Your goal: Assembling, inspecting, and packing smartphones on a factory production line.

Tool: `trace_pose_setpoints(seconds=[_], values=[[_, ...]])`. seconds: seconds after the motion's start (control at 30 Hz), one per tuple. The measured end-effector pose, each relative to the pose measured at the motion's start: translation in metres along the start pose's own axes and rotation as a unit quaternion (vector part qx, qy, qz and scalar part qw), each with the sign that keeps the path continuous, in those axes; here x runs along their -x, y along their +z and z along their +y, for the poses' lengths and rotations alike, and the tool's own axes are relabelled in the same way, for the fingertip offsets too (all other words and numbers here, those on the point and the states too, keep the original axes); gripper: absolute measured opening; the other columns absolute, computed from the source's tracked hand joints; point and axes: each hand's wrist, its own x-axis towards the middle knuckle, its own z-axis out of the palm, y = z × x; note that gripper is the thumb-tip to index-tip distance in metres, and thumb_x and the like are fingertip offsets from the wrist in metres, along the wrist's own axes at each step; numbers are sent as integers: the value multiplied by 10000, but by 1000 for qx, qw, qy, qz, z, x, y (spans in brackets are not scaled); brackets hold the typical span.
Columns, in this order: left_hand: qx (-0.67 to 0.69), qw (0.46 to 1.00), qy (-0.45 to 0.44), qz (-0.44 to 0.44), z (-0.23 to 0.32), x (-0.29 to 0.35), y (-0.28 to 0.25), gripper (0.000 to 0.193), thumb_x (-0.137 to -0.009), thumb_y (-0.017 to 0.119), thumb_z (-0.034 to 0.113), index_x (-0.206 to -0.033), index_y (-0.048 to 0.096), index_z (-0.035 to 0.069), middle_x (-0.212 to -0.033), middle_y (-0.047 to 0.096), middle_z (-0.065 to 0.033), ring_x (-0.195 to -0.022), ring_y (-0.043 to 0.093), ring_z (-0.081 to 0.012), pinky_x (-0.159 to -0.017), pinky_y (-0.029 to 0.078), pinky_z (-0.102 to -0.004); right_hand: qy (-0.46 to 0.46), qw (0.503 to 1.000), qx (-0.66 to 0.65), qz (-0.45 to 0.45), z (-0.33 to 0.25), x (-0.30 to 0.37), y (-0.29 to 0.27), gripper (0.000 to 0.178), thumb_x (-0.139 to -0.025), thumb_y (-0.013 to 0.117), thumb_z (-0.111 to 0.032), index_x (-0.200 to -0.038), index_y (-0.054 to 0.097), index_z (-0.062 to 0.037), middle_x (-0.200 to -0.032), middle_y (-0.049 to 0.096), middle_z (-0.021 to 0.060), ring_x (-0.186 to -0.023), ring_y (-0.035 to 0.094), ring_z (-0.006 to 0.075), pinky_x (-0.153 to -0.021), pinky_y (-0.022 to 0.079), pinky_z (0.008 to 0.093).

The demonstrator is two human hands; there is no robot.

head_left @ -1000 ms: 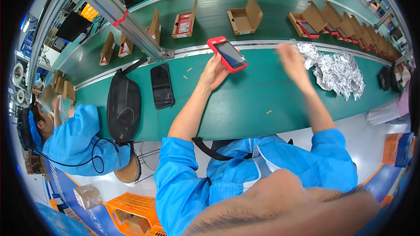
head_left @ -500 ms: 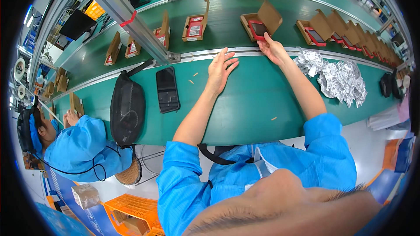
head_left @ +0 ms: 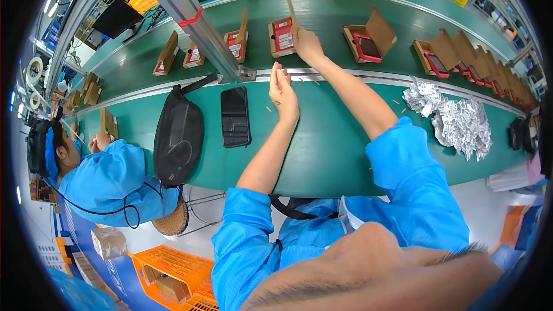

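One open cardboard box [head_left: 285, 54] stands just past the metal rail [head_left: 334, 74], its red contents [head_left: 276, 34] bearing white labels [head_left: 284, 38] with print too small to read. Your right hand [head_left: 308, 46] is curled at its raised flap [head_left: 292, 14]; whether it grips, you cannot tell. Your left hand [head_left: 282, 93] is open near the box's front edge. Nearer you, green table [head_left: 334, 144] stretches between black phone [head_left: 235, 116] and white paper pile [head_left: 464, 126]

White labels [head_left: 283, 37], inside open carton [head_left: 272, 40], print illegible (too small)
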Motion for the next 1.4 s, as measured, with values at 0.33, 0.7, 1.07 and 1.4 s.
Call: trace_pose_setpoints(seconds=[0.33, 0.7, 1.07, 1.4], values=[[259, 957, -92, -91, -20, 2, -15, 506, -953, 416, 359, -1359, 322, 73, -1376, 386, -81, -1239, 415, -231, -1012, 371, -383, -435, 868, 174, 163, -36, 124, -47, 437, -708, 588, -125, -1117, 516, 9, -1056, 597, 219, -966, 611, 300, -734, 526, 348], [264, 933, -195, -146, 7, -4, 9, 495, -963, 323, 458, -1243, 389, 55, -1107, 519, -158, -1052, 527, -302, -925, 431, -501, 126, 966, -224, 11, 113, 38, -48, 335, -874, 554, -244, -1046, 579, 42, -951, 634, 225, -876, 617, 335, -784, 463, 394], [63, 990, -126, -8, 15, 14, 14, 702, -799, 713, 278, -1239, 237, 10, -980, 548, -148, -863, 605, -185, -668, 548, -343, -433, 881, 155, 111, 11, 139, -66, 254, -733, 613, -115, -985, 591, -103, -847, 514, 30, -811, 518, 162, -705, 386, 318], [73, 989, -128, -8, 13, 11, 8, 673, -807, 705, 268, -1218, 249, -8, -867, 536, -114, -769, 596, -160, -622, 556, -332, -431, 854, 270, 110, -6, 146, -58, 149, -684, 564, -111, -812, 561, -35, -833, 490, 59, -842, 491, 193, -747, 394, 314]])
